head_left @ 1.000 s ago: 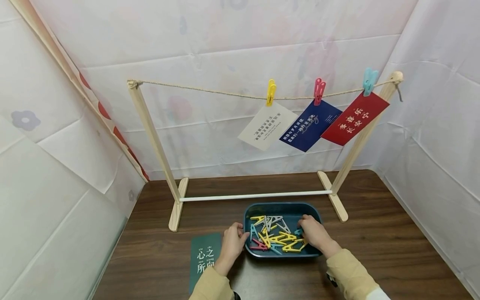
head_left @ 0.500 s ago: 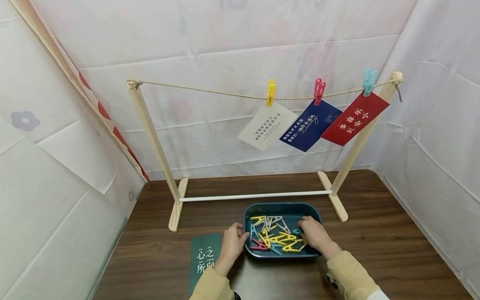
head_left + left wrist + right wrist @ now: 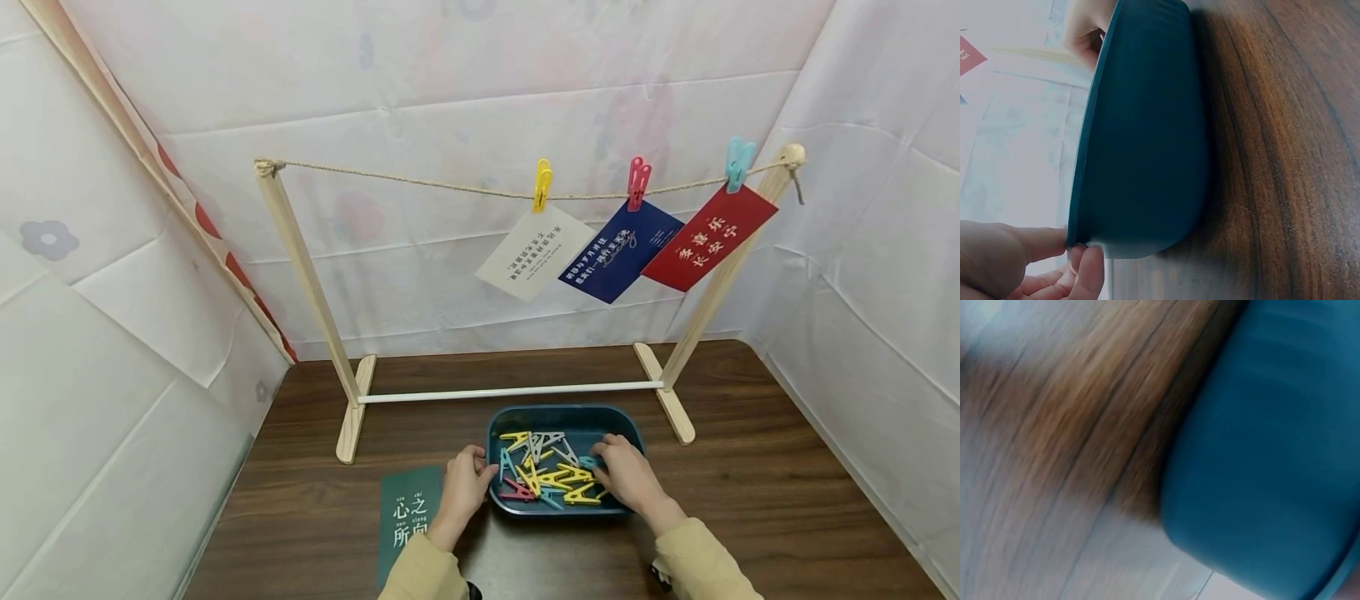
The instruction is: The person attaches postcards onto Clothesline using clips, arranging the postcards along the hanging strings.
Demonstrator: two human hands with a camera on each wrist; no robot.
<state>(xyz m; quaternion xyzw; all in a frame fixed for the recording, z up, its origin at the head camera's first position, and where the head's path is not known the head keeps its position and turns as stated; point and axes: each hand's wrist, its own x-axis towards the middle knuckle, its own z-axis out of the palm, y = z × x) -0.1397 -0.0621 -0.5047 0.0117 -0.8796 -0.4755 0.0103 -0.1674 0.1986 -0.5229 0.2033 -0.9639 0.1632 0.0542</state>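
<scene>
My left hand (image 3: 463, 492) pinches the left rim of a dark teal plastic tray (image 3: 630, 425), thumb on one side and fingers on the other. The left wrist view shows this pinch at the tray's rim (image 3: 1075, 212). My right hand (image 3: 632, 477) reaches into the tray's right side, its fingertips on a light blue clothespin (image 3: 588, 461) that it seems to pinch. Several yellow, grey, blue and pink clothespins (image 3: 555, 479) lie jumbled in the tray. The right wrist view holds mostly the tray's outer wall (image 3: 1260, 456); those fingers are out of sight there.
Behind the tray stands a wooden frame (image 3: 307, 275) with a sagging rope (image 3: 420, 181). White (image 3: 534, 254), blue (image 3: 621, 250) and red (image 3: 711, 237) cards hang from it by clothespins. A green card (image 3: 405, 508) lies left of the tray, partly under the left sleeve.
My right hand has shifted slightly left inside the tray, and the light blue clothespin at its fingertips has moved left too. The left hand and the tray keep their places.
</scene>
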